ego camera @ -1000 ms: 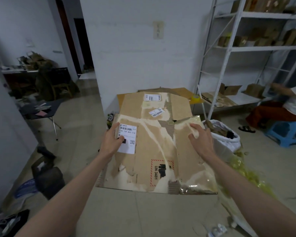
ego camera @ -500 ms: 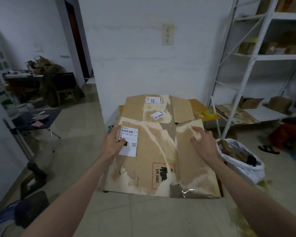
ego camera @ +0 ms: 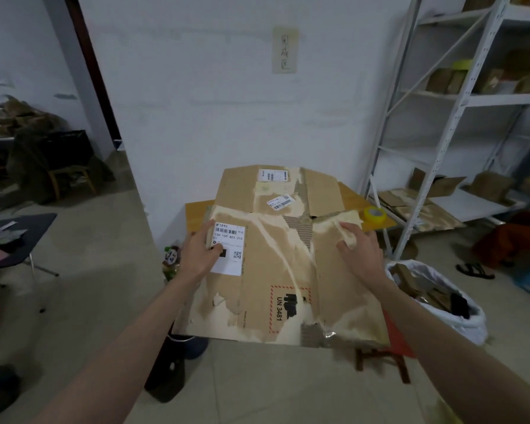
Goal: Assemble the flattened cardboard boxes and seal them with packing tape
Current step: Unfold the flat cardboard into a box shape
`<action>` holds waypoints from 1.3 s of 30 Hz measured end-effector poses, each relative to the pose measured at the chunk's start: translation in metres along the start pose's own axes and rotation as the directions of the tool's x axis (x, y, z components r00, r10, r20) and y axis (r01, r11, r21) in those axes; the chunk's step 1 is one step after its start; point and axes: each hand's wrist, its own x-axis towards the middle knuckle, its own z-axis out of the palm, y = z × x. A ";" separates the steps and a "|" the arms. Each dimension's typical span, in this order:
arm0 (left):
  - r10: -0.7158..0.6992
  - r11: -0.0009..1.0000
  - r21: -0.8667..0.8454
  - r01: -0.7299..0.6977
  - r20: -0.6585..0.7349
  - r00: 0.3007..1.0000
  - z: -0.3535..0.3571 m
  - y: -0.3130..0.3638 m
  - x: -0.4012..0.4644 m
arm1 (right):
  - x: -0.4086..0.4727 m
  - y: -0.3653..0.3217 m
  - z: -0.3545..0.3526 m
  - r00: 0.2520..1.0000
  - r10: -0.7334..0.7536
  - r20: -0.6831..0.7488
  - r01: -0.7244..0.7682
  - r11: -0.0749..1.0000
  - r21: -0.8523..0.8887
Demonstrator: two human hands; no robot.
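- Head view: we see a flattened brown cardboard box [ego camera: 288, 270], its surface torn and patched with old tape, lying across a small orange-topped wooden table [ego camera: 354, 198] set against the white wall [ego camera: 211, 102].
- Our left hand [ego camera: 198, 255] grips the box's left edge, thumb pressed on a white shipping label [ego camera: 228, 249] with a barcode.
- Our right hand [ego camera: 360, 250] rests on the upper right flap, fingers bent over its pale torn paper; we cannot tell whether they pinch it.
- A red-bordered "UN 3481" mark [ego camera: 288, 309] sits near the box's near edge.
- A roll of yellow packing tape [ego camera: 374, 214] stands on the table just beyond the box's far right corner.
- A white sack [ego camera: 459, 319] filled with cardboard scraps sits on the floor to the right, near the table.
- A white metal shelving rack [ego camera: 450, 117] holding small brown boxes stands behind it.
- On the left, a dark folding table [ego camera: 22, 234] carries papers, well apart from the box.
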 end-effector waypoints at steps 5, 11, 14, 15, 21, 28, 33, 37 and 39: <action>0.042 0.998 -0.049 -0.039 0.082 0.996 0.034 0.004 0.104 | 0.078 -0.002 0.023 0.997 0.061 -0.055 -0.061 0.998 -0.003; 0.047 0.990 -0.138 -0.022 0.184 0.982 0.101 0.015 0.188 | 0.162 0.027 0.031 0.990 0.114 -0.081 -0.116 0.993 -0.026; 0.008 0.990 -0.139 0.019 0.190 0.982 0.142 0.022 0.221 | 0.206 0.053 0.036 0.987 0.135 -0.092 -0.140 0.988 -0.057; 0.003 0.990 -0.136 0.024 0.189 0.982 0.157 0.024 0.232 | 0.223 0.064 0.039 0.986 0.136 -0.093 -0.142 0.988 -0.060; 0.002 0.998 -0.060 0.008 0.165 0.986 0.253 0.052 0.291 | 0.326 0.133 0.044 0.992 0.112 -0.065 -0.116 0.991 -0.066; -0.093 0.994 -0.037 0.100 0.145 0.985 0.343 0.080 0.337 | 0.433 0.195 0.039 0.996 0.091 0.026 -0.087 0.990 -0.113; -0.175 0.984 -0.001 0.177 0.121 0.977 0.381 0.079 0.367 | 0.494 0.218 0.056 0.994 0.069 0.080 -0.059 0.990 -0.126; -0.198 0.980 0.039 0.194 0.105 0.975 0.409 0.072 0.396 | 0.538 0.234 0.078 0.989 0.073 0.129 -0.058 0.992 -0.116; -0.220 0.975 0.046 0.217 0.098 0.970 0.422 0.066 0.414 | 0.564 0.240 0.091 0.988 0.072 0.138 -0.058 0.993 -0.106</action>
